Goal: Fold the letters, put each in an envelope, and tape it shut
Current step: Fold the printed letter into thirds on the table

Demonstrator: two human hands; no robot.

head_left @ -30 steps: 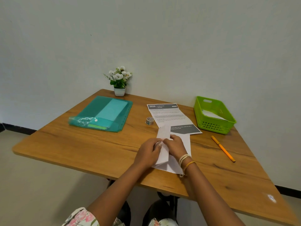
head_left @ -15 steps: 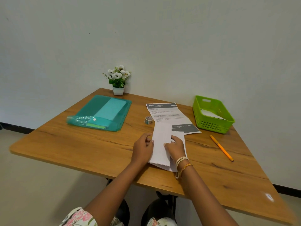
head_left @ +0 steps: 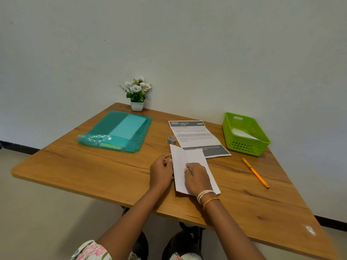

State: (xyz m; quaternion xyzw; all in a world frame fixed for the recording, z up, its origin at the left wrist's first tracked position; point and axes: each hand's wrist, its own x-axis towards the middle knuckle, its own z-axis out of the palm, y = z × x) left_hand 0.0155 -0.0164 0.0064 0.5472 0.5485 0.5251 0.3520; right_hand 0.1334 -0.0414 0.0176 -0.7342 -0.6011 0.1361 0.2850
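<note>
A white folded letter [head_left: 187, 156] lies flat on the wooden table [head_left: 93, 166] in front of me. My left hand [head_left: 161, 172] grips its left folded edge with curled fingers. My right hand [head_left: 197, 178] rests on top of the sheet and presses it down with its fingers. Just beyond lies an unfolded printed letter [head_left: 195, 134] with dark header bands. A small tape roll [head_left: 171, 140] stands at the printed letter's left edge. A white envelope [head_left: 244, 135] lies inside the green basket [head_left: 246, 147] at the right.
A teal plastic folder [head_left: 120, 132] holding pale sheets lies on the left half of the table. A small white pot of flowers [head_left: 137, 94] stands at the far corner by the wall. An orange pen [head_left: 255, 172] lies to the right of the letter.
The raised flap of the white letter has been laid down flat. My right hand moved onto the top of the sheet, and my left hand shifted to its left edge.
</note>
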